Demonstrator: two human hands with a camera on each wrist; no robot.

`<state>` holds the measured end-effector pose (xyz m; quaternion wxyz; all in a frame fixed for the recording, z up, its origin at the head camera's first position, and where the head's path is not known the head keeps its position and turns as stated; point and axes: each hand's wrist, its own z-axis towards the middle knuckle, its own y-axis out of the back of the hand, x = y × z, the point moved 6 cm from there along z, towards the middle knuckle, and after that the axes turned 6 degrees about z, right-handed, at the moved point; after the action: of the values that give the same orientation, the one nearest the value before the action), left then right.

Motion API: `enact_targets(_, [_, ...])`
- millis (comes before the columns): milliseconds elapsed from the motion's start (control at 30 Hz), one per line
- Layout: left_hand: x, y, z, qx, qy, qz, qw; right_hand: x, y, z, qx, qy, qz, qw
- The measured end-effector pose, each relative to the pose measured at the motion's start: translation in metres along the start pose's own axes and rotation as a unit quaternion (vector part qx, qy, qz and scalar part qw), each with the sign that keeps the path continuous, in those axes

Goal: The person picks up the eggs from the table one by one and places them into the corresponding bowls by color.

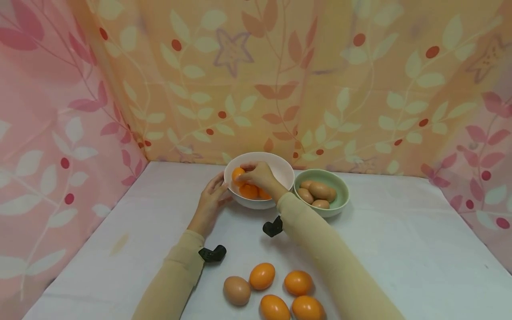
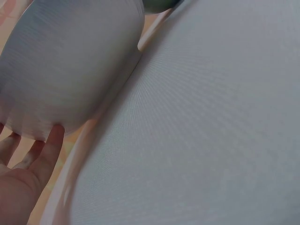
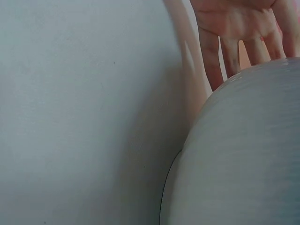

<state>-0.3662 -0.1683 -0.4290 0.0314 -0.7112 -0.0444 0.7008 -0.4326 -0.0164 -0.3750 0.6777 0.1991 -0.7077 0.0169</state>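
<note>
A white bowl (image 1: 285,166) stands at the back of the table with several orange eggs (image 1: 249,191) inside. Reaching over its front rim, my right hand (image 1: 259,174) pinches one orange egg (image 1: 238,174) between thumb and fingers at the left inside wall. In the right wrist view the fingers (image 3: 229,54) pass behind the rim, and their tips are hidden. My left hand (image 1: 209,201) touches the outer left side of the bowl with extended fingers; the left wrist view shows the fingertips (image 2: 57,131) against the bowl wall (image 2: 75,61).
Right beside the white bowl is a green bowl (image 1: 343,195) holding several brown eggs (image 1: 320,190). Near the front edge lie one brown egg (image 1: 237,291) and several orange eggs (image 1: 298,283) on the white cloth (image 1: 400,249). A patterned curtain (image 1: 256,98) rises behind.
</note>
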Motion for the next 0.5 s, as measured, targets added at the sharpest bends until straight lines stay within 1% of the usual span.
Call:
enact_targets(133, [0.0015,0.0008,-0.0001,-0.003,0.004,0.002,1.0000,-0.0023,-0.0013,0.0000,0.003,0.003,-0.028,1.000])
enact_targets(367, [-0.0001,0.0003,-0.0003,-0.003,0.001,0.000,1.0000,-0.0052,-0.0032,0.0008,0.014,0.006,-0.077,0.997])
enact_targets(500, [0.0009,-0.0002,0.0003,-0.003,0.004,0.000,1.0000,-0.0078,-0.0048,0.0005,0.028,-0.004,-0.104,0.994])
